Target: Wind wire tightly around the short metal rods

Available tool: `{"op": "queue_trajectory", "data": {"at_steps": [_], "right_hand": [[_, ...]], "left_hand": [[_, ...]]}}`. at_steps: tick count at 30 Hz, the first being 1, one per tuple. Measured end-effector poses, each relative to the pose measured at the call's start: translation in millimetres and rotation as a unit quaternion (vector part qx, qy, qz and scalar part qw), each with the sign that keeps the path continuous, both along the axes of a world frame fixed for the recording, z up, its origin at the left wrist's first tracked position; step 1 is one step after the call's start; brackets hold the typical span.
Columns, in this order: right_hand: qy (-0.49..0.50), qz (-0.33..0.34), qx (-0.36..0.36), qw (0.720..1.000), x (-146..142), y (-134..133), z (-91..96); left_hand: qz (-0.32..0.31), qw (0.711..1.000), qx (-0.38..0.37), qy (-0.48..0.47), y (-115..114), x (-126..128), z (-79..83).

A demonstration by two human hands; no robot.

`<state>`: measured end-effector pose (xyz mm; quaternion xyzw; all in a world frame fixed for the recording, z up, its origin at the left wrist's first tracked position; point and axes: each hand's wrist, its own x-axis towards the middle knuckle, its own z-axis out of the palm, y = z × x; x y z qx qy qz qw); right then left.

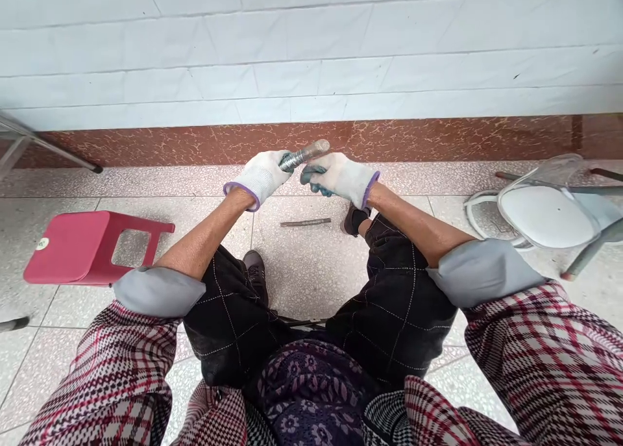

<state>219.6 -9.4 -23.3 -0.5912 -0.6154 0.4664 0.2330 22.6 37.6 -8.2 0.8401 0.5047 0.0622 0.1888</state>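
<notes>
My left hand (265,175), in a white knit glove with a blue-grey palm and purple cuff, is closed around a rod-like tool (306,154). The tool has a blunt, pale brown rounded end and shiny silver wire or ridges wound round its middle; its lower part is hidden in the glove. Just beside that end is my right hand (335,175), gloved alike, its fingers curled inward. Whatever those fingers hold, if anything, is too small or hidden to make out. On the floor below, between my shoes, lies a thin dark grey strip (305,223).
A red plastic stool (73,248) stands at the left, with metal legs (58,148) of some furniture behind it. To the right is a chair with a white round seat (545,215). A white tiled wall (311,43) with a red-brown skirting (413,141) rises in front.
</notes>
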Motion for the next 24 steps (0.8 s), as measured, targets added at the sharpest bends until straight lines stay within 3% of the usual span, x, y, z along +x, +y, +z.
{"op": "queue_trajectory", "data": {"at_steps": [4,9,12,15,20,24], "right_hand": [[-0.122,0.055,0.085,0.987,-11.2,-12.2,24.0],[-0.212,0.050,0.139,0.966,1.6,2.4,42.9],[-0.214,0.043,0.157,0.963,16.3,18.1,38.3],[-0.187,0.032,0.120,0.974,25.3,24.0,29.7],[-0.084,-0.011,0.065,0.994,23.4,16.6,16.9],[-0.111,0.001,0.029,0.993,9.9,6.1,9.6]], "left_hand": [[0.010,0.993,0.019,0.117,9.0,-2.6,-8.8],[-0.070,0.972,0.035,0.223,6.0,5.8,-13.6],[-0.094,0.972,0.022,0.215,-2.9,13.6,-5.9],[-0.089,0.977,0.010,0.196,-9.1,15.7,3.5],[-0.037,0.994,0.012,0.104,-7.9,6.8,8.5],[-0.007,0.998,0.023,0.061,-0.7,-1.3,3.4]]}}
